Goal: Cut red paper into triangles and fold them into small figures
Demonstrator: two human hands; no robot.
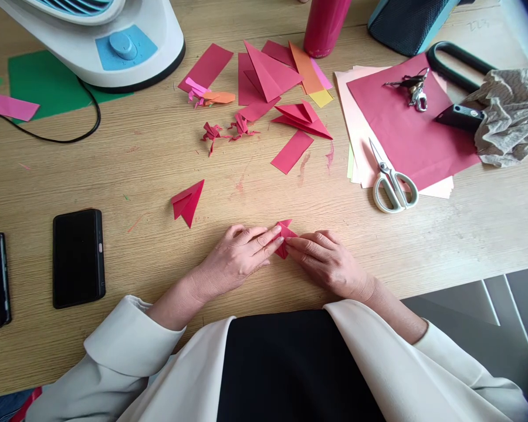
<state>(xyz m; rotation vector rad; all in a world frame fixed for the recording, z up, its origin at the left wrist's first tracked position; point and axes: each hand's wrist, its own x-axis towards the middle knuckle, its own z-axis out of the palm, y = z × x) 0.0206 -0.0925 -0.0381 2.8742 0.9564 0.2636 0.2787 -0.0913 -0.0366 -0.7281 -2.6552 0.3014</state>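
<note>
A small folded red paper (283, 251) lies on the wooden table between my hands, its pointed tips showing above and below my fingers. My left hand (242, 253) grips its left side, fingers pressed together on top of it. From the right, the closed fingers of my right hand (328, 261) pinch its edge. Part of the paper is hidden under the fingertips. Another folded red piece (189, 202) rests to the left, apart from both hands. Two small red folded figures (212, 133) stand farther back.
White-handled scissors (393, 190) lie at the right by a red sheet (422, 138) with keys (416, 91). Two phones (78, 258) are on the left. A fan base (158, 41), a pink bottle (325, 26) and coloured paper pieces (291, 151) are farther back.
</note>
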